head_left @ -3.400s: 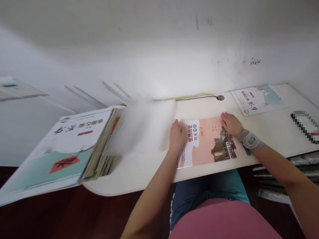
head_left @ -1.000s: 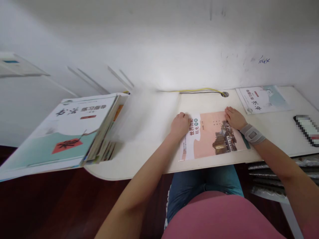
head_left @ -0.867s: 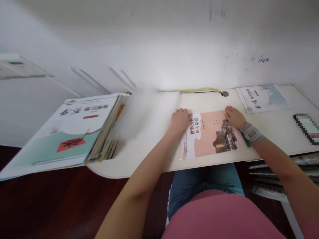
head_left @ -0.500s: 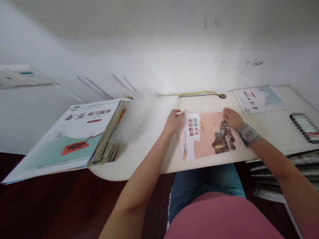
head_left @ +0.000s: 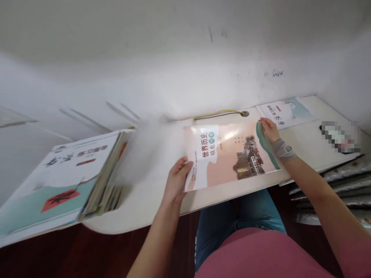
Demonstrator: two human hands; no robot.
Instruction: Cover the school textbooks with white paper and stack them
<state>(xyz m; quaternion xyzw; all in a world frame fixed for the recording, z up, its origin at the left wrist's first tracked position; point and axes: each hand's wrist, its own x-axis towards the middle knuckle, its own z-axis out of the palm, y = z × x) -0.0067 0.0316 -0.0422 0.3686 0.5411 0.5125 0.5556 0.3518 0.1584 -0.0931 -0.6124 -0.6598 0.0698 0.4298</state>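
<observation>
A thin pink workbook with a white title panel, a castle-like picture and a green right edge is held in front of me, over the white desk. Its left edge is pinched by my left hand, thumb on the cover. At the far right corner my right hand, with a grey band on the wrist, grips the green edge. Both hands are closed on the workbook. The cover shines and looks slightly bowed, partly raised from the desk.
On the left stands a stack of books, a calligraphy workbook on top. Another calligraphy booklet lies at the back right, near a phone, partly pixelated. A yellow cable runs along the wall to a desk hole. Plastic-wrapped items sit below right.
My left hand has come down and closed on the workbook's left edge. The right hand now grips the far right corner. The workbook has lifted, and the view has shifted to the right.
</observation>
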